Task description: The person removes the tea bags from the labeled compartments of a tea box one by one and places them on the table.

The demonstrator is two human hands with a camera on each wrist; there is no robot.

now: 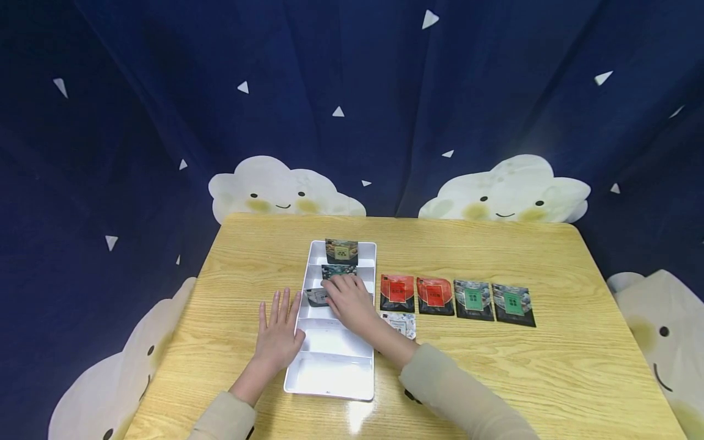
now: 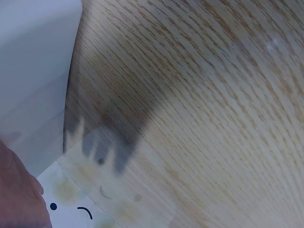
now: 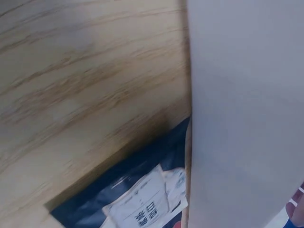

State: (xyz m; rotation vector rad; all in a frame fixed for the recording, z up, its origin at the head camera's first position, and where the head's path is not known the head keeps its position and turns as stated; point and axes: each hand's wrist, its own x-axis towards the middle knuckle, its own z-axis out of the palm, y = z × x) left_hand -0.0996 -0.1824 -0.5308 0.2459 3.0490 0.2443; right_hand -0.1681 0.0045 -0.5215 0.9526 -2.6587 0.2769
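A white five-compartment tray [image 1: 330,377] stands on the wooden table [image 1: 561,373], left of the middle, its far edge near the table's far edge. The left hand [image 1: 279,339] has its fingers spread and grasps nothing; its thumb lies at the tray's long left edge. The right hand [image 1: 349,299] reaches into the tray, fingers bent down over the third compartment from the far edge, beside a tilted grey packet [image 1: 316,298]; whether it pinches that packet is hidden. A teal-and-dark packet [image 1: 338,269] leans in the second compartment, a gold-labelled dark packet [image 1: 341,252] in the farthest. Off the right edge lie two red-and-black packets [image 1: 397,293] and two green-labelled packets [image 1: 474,300], with a white-patterned packet [image 1: 406,322] close to the tray's wall, partly under the right forearm [image 1: 395,343]. That packet seems likeliest to be disturbed, since a dropped wrist or sleeve could drag it. The grey one might slump flat if let go while tilted, and the knuckles could knock the teal one over.
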